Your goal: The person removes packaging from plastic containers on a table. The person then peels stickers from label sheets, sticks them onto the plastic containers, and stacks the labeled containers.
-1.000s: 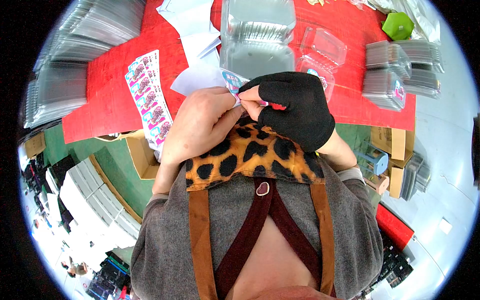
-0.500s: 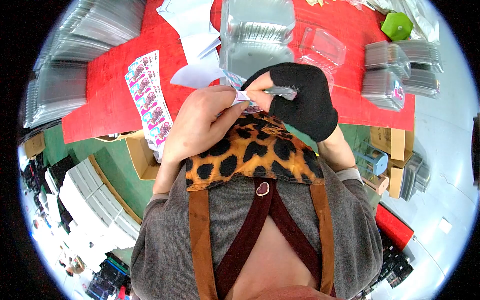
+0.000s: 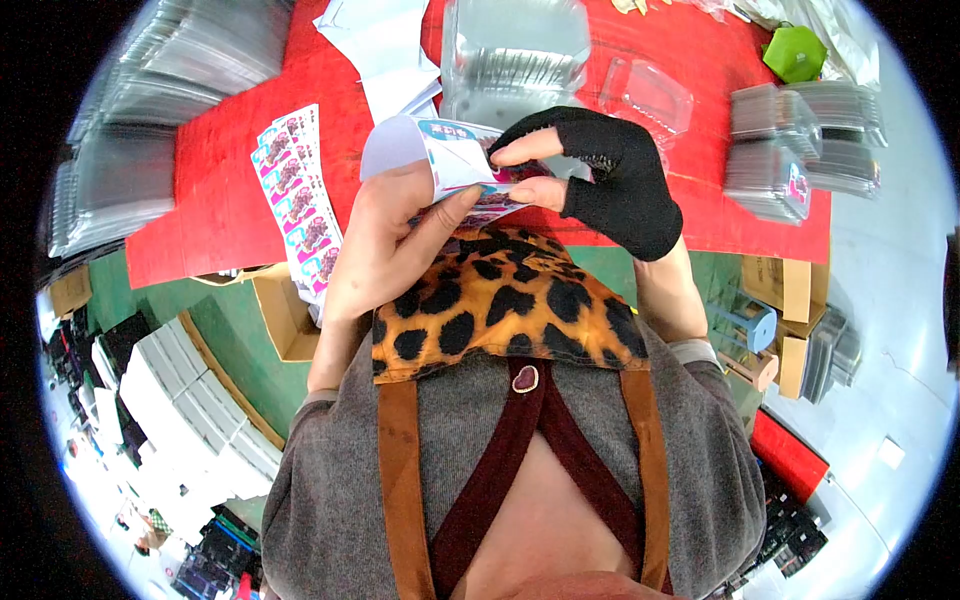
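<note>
My bare left hand (image 3: 385,240) is closed on a curled sheet of printed stickers (image 3: 455,158), its thumb pressing on the lower edge. The white backing of the sheet shows in folds, with blue and pink print around it. My right hand (image 3: 625,195), in a black fingerless glove, grips the right side of the same sheet between thumb and forefinger. Whether a single sticker has lifted off there is hard to see. Both hands are just above the table's near edge, over the leopard-print apron (image 3: 510,300).
More sticker sheets (image 3: 295,200) hang over the edge of the red table (image 3: 220,215). Clear plastic containers stand in stacks at left (image 3: 110,185), behind my hands (image 3: 515,50) and at right (image 3: 765,165). An open clear container (image 3: 645,95) and white papers (image 3: 385,45) lie behind.
The sticker sheet has been raised and turned so more of its print and white backing shows. My right thumb and forefinger have spread further apart; the left hand has shifted slightly.
</note>
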`<action>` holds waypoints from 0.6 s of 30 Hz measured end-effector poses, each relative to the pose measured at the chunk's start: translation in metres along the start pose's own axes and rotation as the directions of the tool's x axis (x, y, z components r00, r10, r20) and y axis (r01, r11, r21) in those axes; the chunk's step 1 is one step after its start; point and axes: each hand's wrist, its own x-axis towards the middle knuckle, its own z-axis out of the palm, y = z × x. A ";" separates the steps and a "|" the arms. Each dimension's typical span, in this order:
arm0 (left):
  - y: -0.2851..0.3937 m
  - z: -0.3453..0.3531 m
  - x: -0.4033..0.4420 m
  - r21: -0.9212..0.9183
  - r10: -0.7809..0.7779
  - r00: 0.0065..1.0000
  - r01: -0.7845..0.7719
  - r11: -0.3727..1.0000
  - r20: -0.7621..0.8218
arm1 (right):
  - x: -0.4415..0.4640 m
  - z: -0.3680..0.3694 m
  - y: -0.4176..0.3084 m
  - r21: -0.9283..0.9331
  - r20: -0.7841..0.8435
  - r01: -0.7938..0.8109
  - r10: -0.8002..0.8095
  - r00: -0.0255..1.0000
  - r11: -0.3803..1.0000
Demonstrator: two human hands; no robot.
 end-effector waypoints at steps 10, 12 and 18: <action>0.001 0.004 0.012 0.387 0.359 0.918 -0.396 0.833 0.169 | 0.001 0.001 -0.013 -0.159 -0.126 0.076 -0.096 0.987 0.984; 0.000 0.004 0.013 0.425 0.382 0.897 -0.441 0.791 0.221 | 0.003 0.000 -0.016 -0.209 -0.089 0.072 -0.092 0.992 0.975; -0.006 0.010 0.014 0.347 0.355 0.920 -0.392 0.852 0.167 | 0.005 -0.009 -0.011 -0.131 0.067 -0.069 0.079 0.995 0.989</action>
